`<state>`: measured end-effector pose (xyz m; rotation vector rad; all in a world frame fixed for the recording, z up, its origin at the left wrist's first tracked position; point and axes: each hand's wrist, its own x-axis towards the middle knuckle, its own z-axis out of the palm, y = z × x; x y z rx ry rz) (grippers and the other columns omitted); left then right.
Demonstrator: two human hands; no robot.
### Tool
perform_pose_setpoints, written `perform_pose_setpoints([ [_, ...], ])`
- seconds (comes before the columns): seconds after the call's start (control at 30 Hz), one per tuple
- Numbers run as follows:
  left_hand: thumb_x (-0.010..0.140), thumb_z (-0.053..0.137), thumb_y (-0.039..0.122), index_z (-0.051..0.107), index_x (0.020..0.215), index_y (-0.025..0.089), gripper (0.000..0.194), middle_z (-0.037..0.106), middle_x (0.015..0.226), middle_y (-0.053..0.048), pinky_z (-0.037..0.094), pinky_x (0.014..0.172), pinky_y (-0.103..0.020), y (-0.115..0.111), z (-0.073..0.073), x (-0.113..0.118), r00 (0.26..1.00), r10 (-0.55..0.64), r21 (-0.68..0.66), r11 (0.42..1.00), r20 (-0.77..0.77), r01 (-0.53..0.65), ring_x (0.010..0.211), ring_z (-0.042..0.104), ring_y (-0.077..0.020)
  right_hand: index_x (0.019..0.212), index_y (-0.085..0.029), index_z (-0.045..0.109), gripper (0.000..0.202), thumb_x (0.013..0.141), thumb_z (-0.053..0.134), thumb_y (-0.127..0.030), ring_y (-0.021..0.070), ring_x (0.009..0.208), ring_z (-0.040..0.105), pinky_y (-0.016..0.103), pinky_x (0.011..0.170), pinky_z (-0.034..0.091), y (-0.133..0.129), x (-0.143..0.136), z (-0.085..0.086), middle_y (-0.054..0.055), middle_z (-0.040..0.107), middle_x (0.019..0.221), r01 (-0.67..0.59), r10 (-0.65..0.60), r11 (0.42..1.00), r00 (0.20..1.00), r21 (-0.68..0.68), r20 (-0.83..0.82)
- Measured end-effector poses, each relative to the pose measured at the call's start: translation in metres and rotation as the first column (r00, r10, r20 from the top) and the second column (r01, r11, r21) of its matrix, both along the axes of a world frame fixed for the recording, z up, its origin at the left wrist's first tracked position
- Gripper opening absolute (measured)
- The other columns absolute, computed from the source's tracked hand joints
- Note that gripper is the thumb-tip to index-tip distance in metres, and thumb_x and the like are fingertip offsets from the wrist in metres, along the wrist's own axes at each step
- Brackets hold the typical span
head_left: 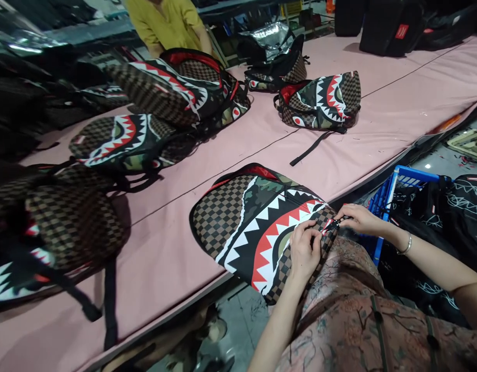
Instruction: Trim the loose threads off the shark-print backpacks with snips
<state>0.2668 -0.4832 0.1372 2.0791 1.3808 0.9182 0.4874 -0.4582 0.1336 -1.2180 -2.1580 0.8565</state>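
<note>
A backpack (242, 222) with brown-and-black checks, camouflage and a red-and-white shark mouth lies in front of me. It rests partly on the pink-covered table (172, 227) and partly toward my lap, its red-lined opening facing away. My left hand (306, 248) lies on its near end, thumb and fingertips pinched together beside a small red-and-white label (326, 227); what they pinch is too small to tell. Closed round a small black tool (333, 226), which looks like thread snips, my right hand (356, 219) meets the backpack's near right edge at that label.
Similar backpacks (122, 139) are heaped on the left; another backpack (323, 101) sits across the table. Black bags (393, 26) stand at the far right. A blue crate (393, 181) with black bags is beside me. A person in a yellow top (168, 23) stands opposite.
</note>
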Motion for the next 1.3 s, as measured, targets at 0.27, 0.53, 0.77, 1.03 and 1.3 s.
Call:
perform_pose_setpoints([
  [0.27,0.082,0.049,0.020,0.057,0.077,0.017,0.010,0.056,0.100,-0.009,0.042,0.082,-0.038,-0.001,-0.003,0.001,1.000,0.000,0.067,0.998,-0.014,0.001,0.095,0.054,-0.0206,0.091,-0.019,0.059,0.016,0.082,0.053,-0.031,0.0138,0.069,0.055,0.023,0.060,0.040,-0.060,-0.024,0.009,0.003,0.062,0.079,0.280,-0.280,0.960,0.959,0.001,0.040],
  [0.53,0.081,0.051,0.019,0.058,0.078,0.017,0.008,0.058,0.097,-0.008,0.039,0.085,-0.039,-0.004,0.000,0.004,0.996,0.017,0.167,0.986,-0.087,-0.002,0.094,0.053,-0.0202,0.094,-0.018,0.055,0.018,0.085,0.047,-0.032,0.0140,0.072,0.055,0.023,0.062,0.039,-0.074,-0.052,0.004,0.003,0.061,0.083,0.374,-0.367,0.928,0.915,-0.006,0.170],
  [0.77,0.082,0.048,0.017,0.056,0.077,0.016,0.010,0.058,0.095,-0.008,0.040,0.082,-0.039,-0.006,0.001,0.003,0.998,0.040,0.128,0.991,-0.055,-0.033,0.092,0.054,-0.0200,0.087,-0.018,0.055,0.019,0.088,0.041,-0.030,0.0158,0.073,0.056,0.024,0.062,0.038,-0.075,-0.064,-0.006,0.005,0.060,0.079,0.402,-0.406,0.913,0.892,0.063,0.199],
  [1.03,0.083,0.047,0.019,0.056,0.077,0.017,0.011,0.060,0.087,-0.006,0.046,0.075,-0.029,-0.027,0.026,-0.041,0.985,-0.077,0.037,0.997,0.155,0.072,0.085,0.057,-0.0163,0.092,-0.018,0.056,0.026,0.082,0.049,-0.041,0.0140,0.066,0.057,0.024,0.060,0.044,-0.052,-0.027,-0.014,0.002,0.063,0.075,0.517,-0.569,0.821,0.782,-0.245,-0.256],
  [1.3,0.071,0.058,0.043,0.059,0.087,0.017,0.031,0.061,0.096,-0.008,0.049,0.079,-0.034,-0.044,0.002,-0.152,0.751,0.622,-0.033,0.774,0.219,-0.632,0.090,0.059,-0.0222,0.096,-0.017,0.059,0.037,0.078,0.049,-0.047,0.0182,0.080,0.059,0.030,0.075,0.047,0.019,-0.009,-0.064,0.006,0.064,0.087,0.599,-0.653,0.757,0.679,-0.261,-0.336],
])
